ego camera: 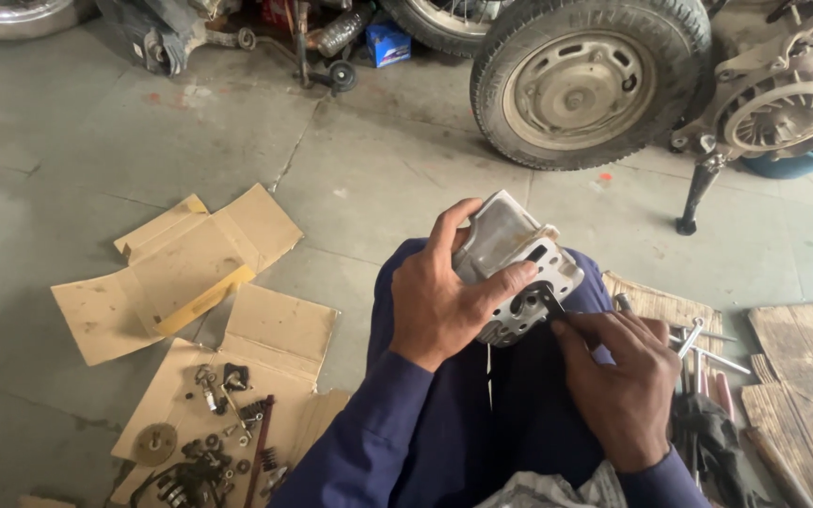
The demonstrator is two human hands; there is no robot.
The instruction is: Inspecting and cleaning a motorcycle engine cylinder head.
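Head view, left hand (439, 306) clasping cylinder head (510, 254), right hand (628, 390) pinching thin blade (551, 303).

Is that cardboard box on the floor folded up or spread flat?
Spread flat: the cardboard box lies opened out on the concrete floor, flaps splayed; a second flattened sheet below holds small parts.

Left hand (439, 301) is covering the near side of the grey metal engine part (518, 263), so that face is hiding. Thin tool (551, 303) in the right hand (625, 386) is mostly disappearing under the fingers; its type is staying unclear. Small parts (214, 433) on the flattened cardboard (275, 329) are reading too small to identify, bottom edge cropping some. Wheel (581, 80) is getting cut off at top. Hand tools (698, 353) are partly sitting behind the right hand.
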